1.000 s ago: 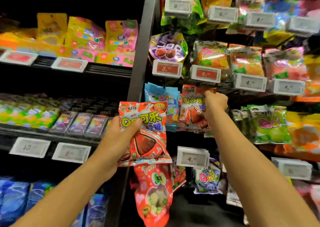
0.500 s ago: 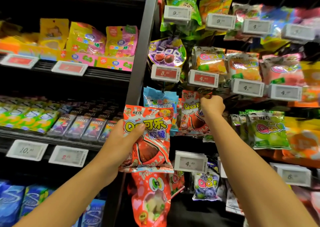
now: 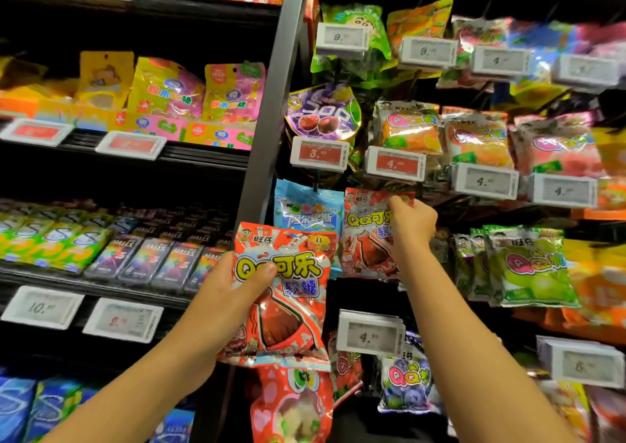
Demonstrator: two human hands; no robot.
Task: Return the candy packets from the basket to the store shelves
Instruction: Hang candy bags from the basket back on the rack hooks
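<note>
left hand (image 3: 233, 293) gripping cola packet (image 3: 288, 293), right hand (image 3: 411, 226) raised

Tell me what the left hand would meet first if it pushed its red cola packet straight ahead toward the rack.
Probably the light blue packet hanging behind the red cola packet that the left hand grips; depth is hard to judge.

The red packet (image 3: 283, 293) in my left hand (image 3: 225, 302) reads "QQ"; dark packs (image 3: 149, 256) along the shelf's front edge say "HALLS"; a price tag (image 3: 369, 334) reads "4.20".
</note>
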